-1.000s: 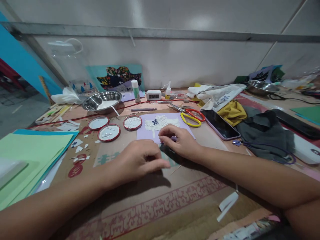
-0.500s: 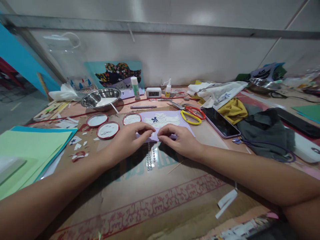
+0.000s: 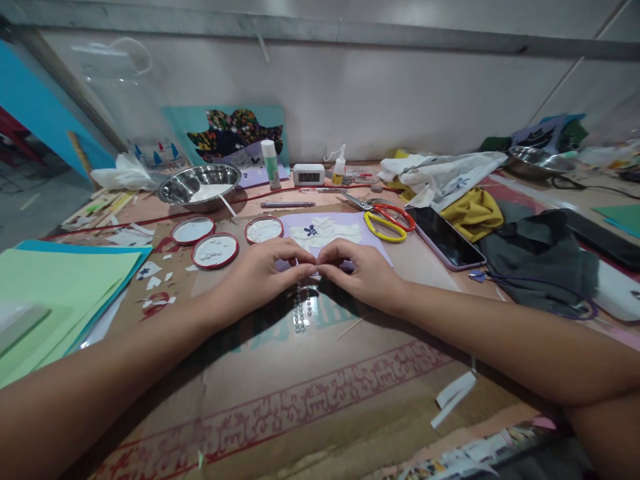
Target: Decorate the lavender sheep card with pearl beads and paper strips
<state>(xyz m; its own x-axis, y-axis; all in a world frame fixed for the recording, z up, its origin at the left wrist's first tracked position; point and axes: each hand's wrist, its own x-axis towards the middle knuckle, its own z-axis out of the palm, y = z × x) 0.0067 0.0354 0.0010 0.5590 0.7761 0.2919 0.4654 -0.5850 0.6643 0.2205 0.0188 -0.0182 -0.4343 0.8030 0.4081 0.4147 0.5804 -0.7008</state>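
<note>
My left hand (image 3: 263, 275) and my right hand (image 3: 363, 275) meet fingertip to fingertip at the near edge of a lilac card (image 3: 373, 243) that carries a white beaded shape with a small blue flower (image 3: 311, 230). Both hands pinch at something tiny between them; what it is I cannot make out. Just below the fingertips lies a clear strip of stick-on pearls (image 3: 299, 310) on the cardboard. Three red-rimmed lids (image 3: 215, 250) with white beads sit to the left of the card.
Red and yellow scissors (image 3: 387, 220), a phone (image 3: 443, 237) and dark cloth (image 3: 540, 257) lie to the right. A steel bowl (image 3: 200, 187), glue stick (image 3: 270, 163) and small clock (image 3: 309, 174) stand behind. Green and blue paper sheets (image 3: 60, 287) lie at the left. Paper scraps are scattered around.
My left hand has moved up and right from the cardboard to meet my right hand at the card's edge, uncovering the pearl strip. The right hand has barely shifted.
</note>
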